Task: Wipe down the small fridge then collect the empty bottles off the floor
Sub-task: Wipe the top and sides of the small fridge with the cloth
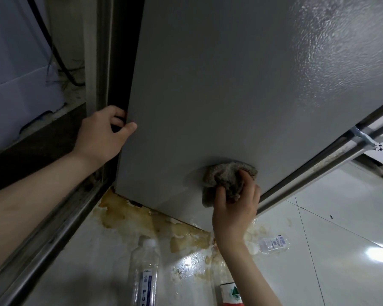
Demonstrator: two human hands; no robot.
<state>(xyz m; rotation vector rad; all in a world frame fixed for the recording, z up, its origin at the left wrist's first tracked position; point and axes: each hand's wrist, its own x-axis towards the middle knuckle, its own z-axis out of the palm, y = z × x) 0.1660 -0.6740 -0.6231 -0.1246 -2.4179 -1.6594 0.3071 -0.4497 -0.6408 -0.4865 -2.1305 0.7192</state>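
Pressing cloth on fridge, right hand; bottle reads "FU"

1. This looks like a home kitchen or utility corner: a grey fridge fills the frame from 12 to 3 o'clock, standing on glossy white floor tiles.
2. Yellow-brown stains spread over the tiles at the fridge's foot, near 6 o'clock.
3. Clear plastic bottles lie on the floor between 5 and 6 o'clock.
4. A metal sliding-door track runs from 7 toward 11 o'clock, with a white appliance and a black cable beyond it.
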